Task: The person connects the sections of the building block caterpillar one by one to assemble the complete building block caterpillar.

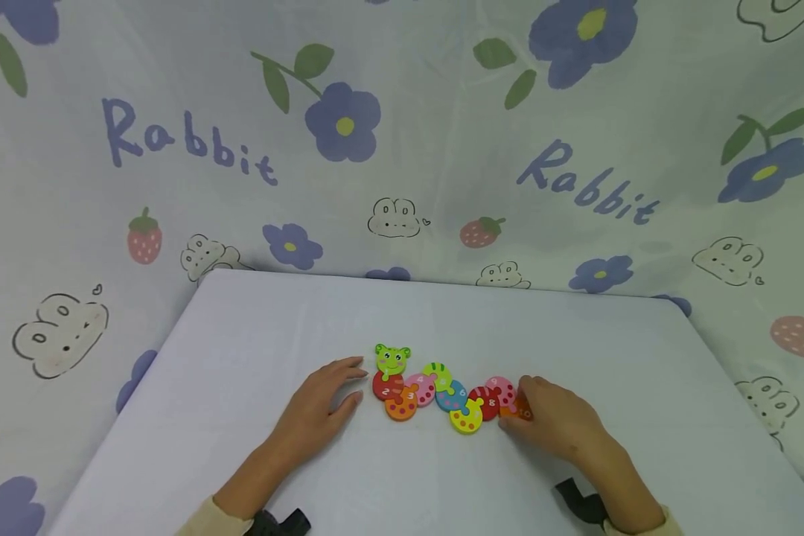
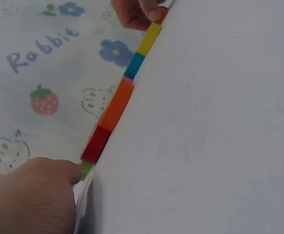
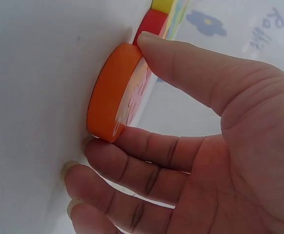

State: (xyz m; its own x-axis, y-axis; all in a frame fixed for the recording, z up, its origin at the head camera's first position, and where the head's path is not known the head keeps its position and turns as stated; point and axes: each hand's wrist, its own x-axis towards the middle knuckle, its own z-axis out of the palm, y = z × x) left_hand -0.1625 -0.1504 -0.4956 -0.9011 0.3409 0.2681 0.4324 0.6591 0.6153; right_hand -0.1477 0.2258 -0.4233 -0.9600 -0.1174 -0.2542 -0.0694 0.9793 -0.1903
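Note:
A caterpillar puzzle of round, numbered pieces lies joined in a zigzag row on the table. Its green smiling head (image 1: 391, 362) tops the red piece (image 1: 383, 387) at the left end. Pink, orange, green, blue and yellow pieces follow to the right. At the far right end, my right hand (image 1: 557, 423) pinches the orange end piece (image 3: 108, 92), thumb at one side and fingertips round the other. Just left of the head, my left hand (image 1: 315, 412) rests with fingers loosely extended, holding nothing. In the left wrist view the green edge shows beside its fingertip.
A white cloth covers the table (image 1: 275, 320). Behind it hangs a curtain (image 1: 429, 149) printed with flowers, strawberries and rabbits. Black straps (image 1: 581, 502) sit at both wrists, close to the table's near side.

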